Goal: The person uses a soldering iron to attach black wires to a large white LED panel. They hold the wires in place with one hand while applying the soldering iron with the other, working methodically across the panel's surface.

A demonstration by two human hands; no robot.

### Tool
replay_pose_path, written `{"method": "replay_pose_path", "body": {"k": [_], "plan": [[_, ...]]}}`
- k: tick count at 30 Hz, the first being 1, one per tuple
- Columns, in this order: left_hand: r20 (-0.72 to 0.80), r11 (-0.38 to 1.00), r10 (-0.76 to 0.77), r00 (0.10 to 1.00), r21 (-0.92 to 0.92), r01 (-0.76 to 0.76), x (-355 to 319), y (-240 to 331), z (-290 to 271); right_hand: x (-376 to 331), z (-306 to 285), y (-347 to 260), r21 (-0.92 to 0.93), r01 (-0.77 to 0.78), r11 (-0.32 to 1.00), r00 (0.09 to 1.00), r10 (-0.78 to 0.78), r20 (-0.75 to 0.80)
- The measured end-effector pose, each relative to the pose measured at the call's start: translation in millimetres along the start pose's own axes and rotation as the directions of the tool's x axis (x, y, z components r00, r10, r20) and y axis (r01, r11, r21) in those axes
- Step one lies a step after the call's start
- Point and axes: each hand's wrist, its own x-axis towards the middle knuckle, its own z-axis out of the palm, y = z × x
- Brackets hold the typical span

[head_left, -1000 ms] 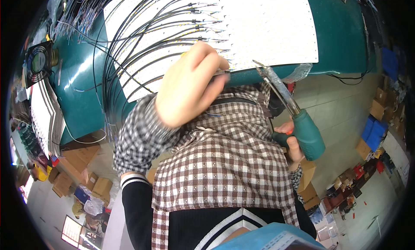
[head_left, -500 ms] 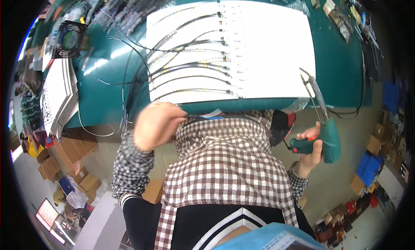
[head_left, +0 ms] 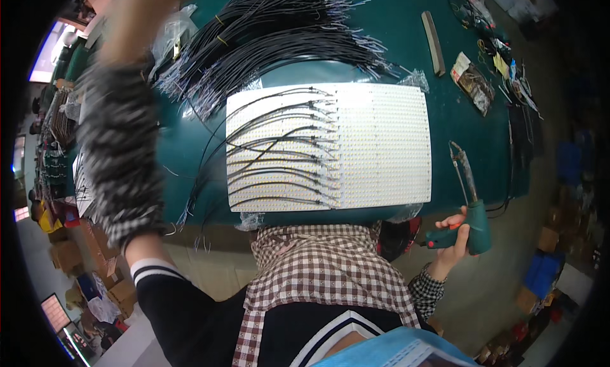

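Observation:
My right hand (head_left: 455,241) is wrapped round the handle of a green soldering gun (head_left: 479,230). Its long metal tip points up and away, just right of a white LED panel (head_left: 387,145). That panel lies on the green table with rows of small yellowish LEDs on it. Several black cables (head_left: 273,140) run from near the panel's middle over its left edge. My left hand (head_left: 136,24) is stretched far forward at the upper left, smeared by motion. Its fingers run out of the picture, so what they hold cannot be seen.
Bundles of black cables (head_left: 286,46) with stripped ends lie behind the panel. A clear plastic bag (head_left: 175,33) sits beside them. Far right are a wooden strip (head_left: 433,43), a crumpled packet (head_left: 473,81) and loose tools. The green table (head_left: 356,218) ends near my checked apron.
My left arm has swung from the table's near edge far forward to the upper left. The view has shifted, showing more of the far table. My right hand keeps hold of the soldering gun.

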Motion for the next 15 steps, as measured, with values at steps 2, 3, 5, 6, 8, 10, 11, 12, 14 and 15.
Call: {"method": "replay_pose_path", "body": {"k": [2, 3, 5, 6, 8, 10, 11, 12, 14, 15], "plan": [[0.194, 0.974, -0.120, 0.974, -0.166, 0.153, -15.1, 59.8, 49.9, -15.3, -5.2, 29.4, 0.006, 0.070, 0.998, 0.998, -0.070, 0.003], [0.169, 0.949, -0.128, 0.977, -0.265, 0.171, -50.1, 46.2, 92.6, -11.9, -2.5, 43.5, 0.048, 0.072, 0.996, 0.996, -0.074, 0.058], [0.206, 0.915, -0.197, 0.959, -0.314, 0.255, -75.8, 75.4, 151.6, -11.4, -2.8, 52.6, 0.018, 0.149, 0.989, 0.985, -0.150, 0.087], [0.224, 0.902, -0.193, 0.955, -0.343, 0.262, -82.2, 79.2, 173.1, -12.5, 0.5, 50.4, 0.001, 0.165, 0.986, 0.982, -0.164, 0.096], [0.337, 0.894, -0.203, 0.919, -0.319, 0.315, -85.7, 94.4, 184.7, -15.5, -0.8, 43.5, 0.014, 0.178, 0.984, 0.979, -0.179, 0.100], [0.201, 0.931, -0.112, 0.973, -0.320, 0.173, -102.2, 88.3, 173.1, -14.3, 0.2, 40.2, 0.014, 0.188, 0.982, 0.976, -0.188, 0.111], [0.187, 0.909, -0.132, 0.973, -0.368, 0.194, -105.5, 98.6, 158.0, -16.6, -7.5, 39.8, -0.020, 0.211, 0.977, 0.974, -0.208, 0.089], [0.187, 0.884, -0.147, 0.971, -0.416, 0.214, -108.6, 108.9, 127.9, -22.9, -14.6, 38.8, -0.053, 0.221, 0.974, 0.974, -0.218, 0.061], [0.337, 0.803, -0.176, 0.925, -0.494, 0.333, -141.7, 119.0, 76.1, -30.8, -25.8, 23.0, -0.105, 0.182, 0.978, 0.983, -0.183, -0.003], [0.453, 0.736, -0.292, 0.842, -0.456, 0.500, -180.0, 125.1, 47.2, -22.3, -23.9, 19.4, -0.103, 0.148, 0.984, 0.989, -0.148, 0.008]]}}
